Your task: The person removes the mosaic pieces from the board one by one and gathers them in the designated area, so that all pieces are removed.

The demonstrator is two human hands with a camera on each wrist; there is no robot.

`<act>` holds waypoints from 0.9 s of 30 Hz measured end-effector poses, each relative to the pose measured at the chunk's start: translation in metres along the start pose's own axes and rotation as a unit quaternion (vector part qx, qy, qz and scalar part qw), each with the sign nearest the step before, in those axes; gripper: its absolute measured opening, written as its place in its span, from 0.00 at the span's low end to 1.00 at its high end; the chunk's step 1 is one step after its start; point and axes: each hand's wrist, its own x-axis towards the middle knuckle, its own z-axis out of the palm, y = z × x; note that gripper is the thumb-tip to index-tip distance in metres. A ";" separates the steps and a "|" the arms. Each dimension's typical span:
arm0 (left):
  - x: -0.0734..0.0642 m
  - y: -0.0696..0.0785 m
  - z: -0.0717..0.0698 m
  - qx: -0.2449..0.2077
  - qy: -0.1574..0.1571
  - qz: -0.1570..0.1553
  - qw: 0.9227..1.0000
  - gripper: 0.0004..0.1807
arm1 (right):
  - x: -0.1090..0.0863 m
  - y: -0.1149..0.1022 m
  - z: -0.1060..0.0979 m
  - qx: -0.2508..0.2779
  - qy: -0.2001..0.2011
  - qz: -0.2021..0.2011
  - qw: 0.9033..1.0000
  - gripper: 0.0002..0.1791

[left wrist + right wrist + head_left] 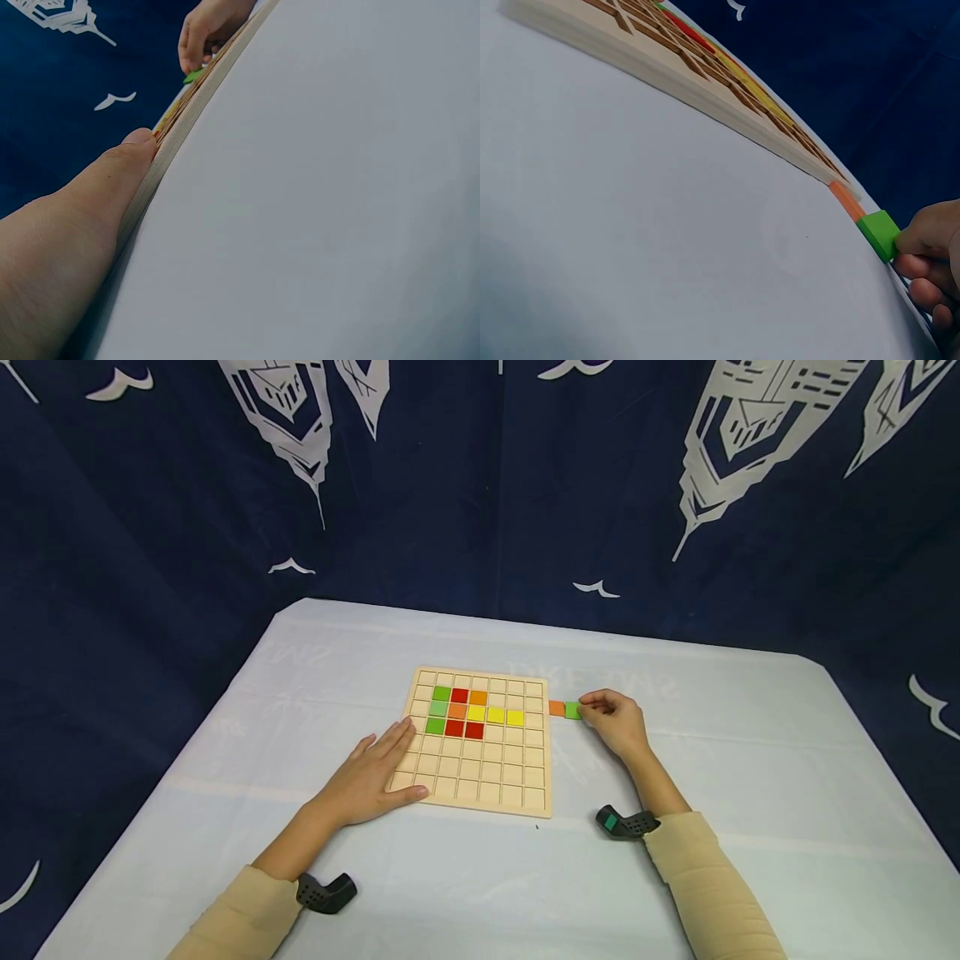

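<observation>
A square wooden board (491, 771) with a grid of recesses lies on the table; green, red, orange and yellow tiles fill several cells in its upper left and middle. My left hand (365, 783) rests on its left edge, fingers straight and thumb spread at the near corner. Right of the board, my right hand (619, 725) pinches a green tile (880, 234) between thumb and fingertips. Beside it an orange tile (847, 201) lies flat against the board's right edge. In the head view the green tile (572, 710) sits right alongside the orange one.
A white cloth covers the table (675, 893). Behind it hangs a dark blue curtain (465, 510) with white prints. Black wrist devices (327, 893) sit at both beige sleeves (708, 885). A tiny dark speck (536, 827) lies below the board.
</observation>
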 end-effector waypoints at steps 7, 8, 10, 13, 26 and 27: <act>0.000 -0.001 0.001 -0.002 -0.002 0.002 1.000 0.53 | 0.000 0.001 0.003 -0.003 0.011 -0.004 1.000 0.08; 0.000 -0.001 0.001 -0.003 -0.003 0.002 1.000 0.53 | 0.000 0.001 0.003 -0.005 0.013 -0.005 1.000 0.08; 0.000 -0.002 0.001 -0.002 -0.003 0.003 1.000 0.53 | 0.000 0.001 0.003 -0.008 0.016 -0.007 1.000 0.08; 0.000 -0.002 0.001 0.000 -0.004 0.004 1.000 0.53 | 0.000 0.002 0.004 -0.007 0.017 -0.008 1.000 0.08; 0.000 -0.001 0.001 -0.001 -0.003 0.002 1.000 0.53 | -0.001 0.003 0.004 -0.003 0.017 -0.017 1.000 0.09; 0.000 -0.001 0.001 0.000 -0.003 0.001 1.000 0.53 | -0.002 0.003 0.004 -0.004 0.016 -0.019 1.000 0.09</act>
